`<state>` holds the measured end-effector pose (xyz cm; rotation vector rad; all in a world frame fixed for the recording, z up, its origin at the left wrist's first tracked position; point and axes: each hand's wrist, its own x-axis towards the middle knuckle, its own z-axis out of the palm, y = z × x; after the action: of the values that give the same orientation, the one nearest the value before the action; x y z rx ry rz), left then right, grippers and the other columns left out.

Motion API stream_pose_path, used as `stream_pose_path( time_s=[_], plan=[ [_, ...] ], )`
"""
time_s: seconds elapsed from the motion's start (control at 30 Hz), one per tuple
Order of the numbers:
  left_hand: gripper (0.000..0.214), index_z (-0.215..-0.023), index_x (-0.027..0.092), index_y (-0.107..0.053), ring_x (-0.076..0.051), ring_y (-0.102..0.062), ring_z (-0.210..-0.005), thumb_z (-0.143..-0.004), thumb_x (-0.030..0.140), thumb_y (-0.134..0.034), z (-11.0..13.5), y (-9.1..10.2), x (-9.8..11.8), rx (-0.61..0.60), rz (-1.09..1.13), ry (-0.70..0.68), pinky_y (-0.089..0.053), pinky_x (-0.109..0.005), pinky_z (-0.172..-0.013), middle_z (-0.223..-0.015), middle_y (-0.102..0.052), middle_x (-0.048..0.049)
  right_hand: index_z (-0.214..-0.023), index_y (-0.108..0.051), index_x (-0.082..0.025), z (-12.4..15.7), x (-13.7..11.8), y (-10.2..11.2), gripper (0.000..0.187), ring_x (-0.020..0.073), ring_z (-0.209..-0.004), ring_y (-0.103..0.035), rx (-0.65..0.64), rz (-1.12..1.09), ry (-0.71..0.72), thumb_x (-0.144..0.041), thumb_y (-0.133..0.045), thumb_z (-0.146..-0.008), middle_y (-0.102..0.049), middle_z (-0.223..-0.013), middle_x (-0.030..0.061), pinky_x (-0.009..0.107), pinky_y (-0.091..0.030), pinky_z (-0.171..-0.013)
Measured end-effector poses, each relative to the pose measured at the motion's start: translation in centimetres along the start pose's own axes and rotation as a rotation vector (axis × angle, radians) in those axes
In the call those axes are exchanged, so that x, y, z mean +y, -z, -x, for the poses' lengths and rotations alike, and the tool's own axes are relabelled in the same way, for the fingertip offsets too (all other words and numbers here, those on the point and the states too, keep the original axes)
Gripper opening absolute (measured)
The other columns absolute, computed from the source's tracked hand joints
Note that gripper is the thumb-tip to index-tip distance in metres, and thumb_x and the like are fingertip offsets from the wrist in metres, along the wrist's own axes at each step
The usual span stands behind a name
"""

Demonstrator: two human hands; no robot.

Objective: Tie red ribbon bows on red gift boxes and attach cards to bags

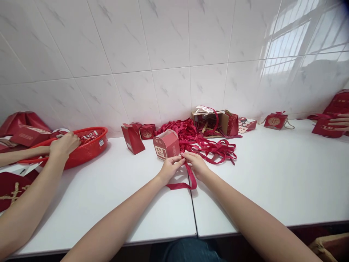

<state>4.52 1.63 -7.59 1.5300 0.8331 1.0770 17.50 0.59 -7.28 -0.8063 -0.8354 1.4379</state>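
Between my two hands, close together over the table's middle, is a dark red ribbon (192, 178). My left hand (171, 169) pinches it with thumb and fingers, and my right hand (195, 164) pinches it from the other side. The ribbon loops down below my fingers and lies partly on the white tabletop. Just behind my left hand stands a red gift box (167, 144) with a rounded top and gold characters. A tangled heap of red ribbons (215, 147) spreads behind and to the right of my hands.
At the left, a co-worker's hands (65, 142) reach into a red plastic basin (89, 154). Small red boxes (132, 138) stand near the tiled wall. An open carton (225, 122) is behind the ribbons. A roped red box (276, 120) and another person's hand (340, 123) are at right.
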Motion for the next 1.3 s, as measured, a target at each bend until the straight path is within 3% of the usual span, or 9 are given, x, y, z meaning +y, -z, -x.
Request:
stream_pose_path(
  time_s=[0.17,0.43,0.6,0.87,1.0,1.13,1.3],
  plan=[
    [0.027,-0.076,0.014,-0.07,-0.013,-0.055,-0.068,-0.068,0.039,-0.07,-0.1,0.0,-0.2,-0.004,0.02,0.057,-0.04,-0.025,-0.066,-0.073,-0.066,-0.0035,-0.066,-0.065,-0.019,-0.1,0.1,0.1,0.02,0.0102,-0.057,-0.052,0.077,0.022,0.005,-0.027,-0.075,-0.051,-0.061,-0.062,-0.003,0.023,-0.036,-0.051],
    [0.029,-0.07,0.011,-0.071,-0.012,-0.05,-0.061,-0.067,0.04,-0.07,0.1,0.1,-0.1,-0.078,-0.038,0.098,-0.036,-0.024,-0.061,-0.065,-0.062,-0.0026,-0.065,-0.062,-0.018,-0.4,-0.2,0.5,0.027,0.0109,-0.054,-0.053,0.132,-0.008,0.051,-0.031,-0.078,-0.049,-0.06,-0.057,-0.0045,0.025,-0.039,-0.053],
    [0.021,-0.072,0.01,-0.071,-0.012,-0.052,-0.058,-0.064,0.029,-0.07,0.1,0.0,-0.1,-0.087,0.151,0.222,-0.038,-0.024,-0.058,-0.065,-0.062,-0.0045,-0.063,-0.061,-0.018,-1.0,-1.2,1.6,0.024,0.0101,-0.055,-0.056,0.235,-0.072,0.062,-0.027,-0.08,-0.051,-0.063,-0.058,-0.0035,0.022,-0.04,-0.053],
    [0.009,-0.061,0.009,-0.065,-0.014,-0.055,-0.061,-0.057,0.011,-0.057,0.0,0.7,0.7,-0.077,0.306,0.264,-0.042,-0.023,-0.058,-0.06,-0.061,-0.0066,-0.069,-0.062,-0.018,-2.7,-2.7,4.4,0.011,0.012,-0.059,-0.063,0.376,-0.244,0.065,-0.019,-0.073,-0.068,-0.069,-0.065,-0.0003,0.021,-0.047,-0.051],
    [0.006,-0.058,0.011,-0.06,-0.014,-0.055,-0.06,-0.061,0.016,-0.057,-0.2,1.2,0.9,-0.031,0.421,0.265,-0.043,-0.024,-0.056,-0.059,-0.056,-0.0033,-0.071,-0.061,-0.018,-3.2,-3.4,5.7,0.008,0.0104,-0.058,-0.064,0.448,-0.298,0.059,-0.016,-0.067,-0.077,-0.069,-0.064,-0.0004,0.017,-0.046,-0.047],
    [0.018,-0.054,0.013,-0.053,-0.012,-0.052,-0.055,-0.068,0.022,-0.058,-0.6,2.0,1.1,0.03,0.524,0.261,-0.041,-0.023,-0.052,-0.057,-0.049,-0.0009,-0.072,-0.06,-0.018,-3.3,-4.3,6.7,0.01,0.0089,-0.057,-0.063,0.512,-0.348,0.055,-0.016,-0.062,-0.081,-0.067,-0.064,-0.001,0.015,-0.045,-0.044],
    [0.027,-0.048,0.015,-0.044,-0.008,-0.039,-0.042,-0.072,0.023,-0.056,-1.1,3.4,1.0,0.075,0.596,0.197,-0.029,-0.021,-0.04,-0.048,-0.039,0.0021,-0.072,-0.057,-0.018,-3.2,-5.2,7.9,0.013,0.0071,-0.053,-0.06,0.576,-0.393,0.058,-0.019,-0.057,-0.086,-0.063,-0.061,-0.0024,0.014,-0.044,-0.043]
  ],
)
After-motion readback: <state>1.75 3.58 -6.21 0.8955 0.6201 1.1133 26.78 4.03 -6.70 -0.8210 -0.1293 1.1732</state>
